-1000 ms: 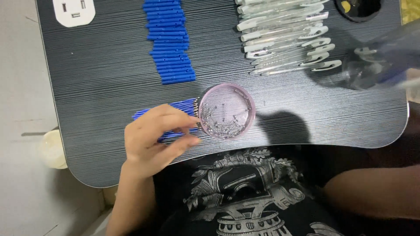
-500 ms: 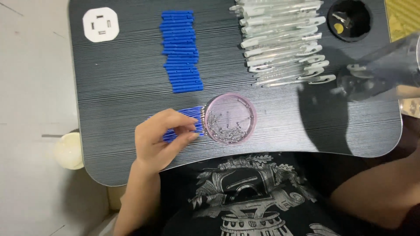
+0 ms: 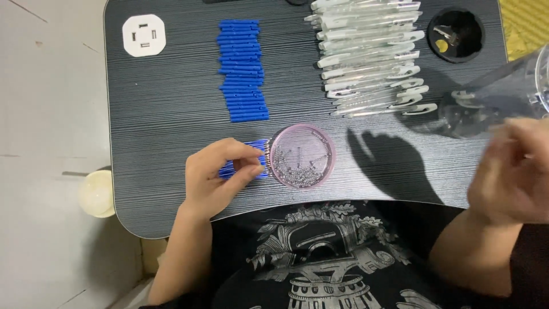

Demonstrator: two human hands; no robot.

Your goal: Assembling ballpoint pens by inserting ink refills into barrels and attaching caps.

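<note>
I have my left hand (image 3: 220,174) resting on the dark, ridged tabletop (image 3: 166,126), just left of the round, shallow pink plastic dish (image 3: 302,155) holding tiny silvery metal pieces. The fingers are curled down and pinching at a small bundle of thin blue plastic rods (image 3: 246,166), which lies touching the dish's left rim; thumb and fingertips close on the rods. My right hand (image 3: 512,171) hangs blurred in the air well to the right of the dish, loosely half-open; I cannot tell whether it holds anything. Above the dish, a neat stack of short blue plastic caps (image 3: 243,70) lies on the tabletop. Up and right of the dish sits a pile of clear pen barrels with white clips (image 3: 369,54).
</note>
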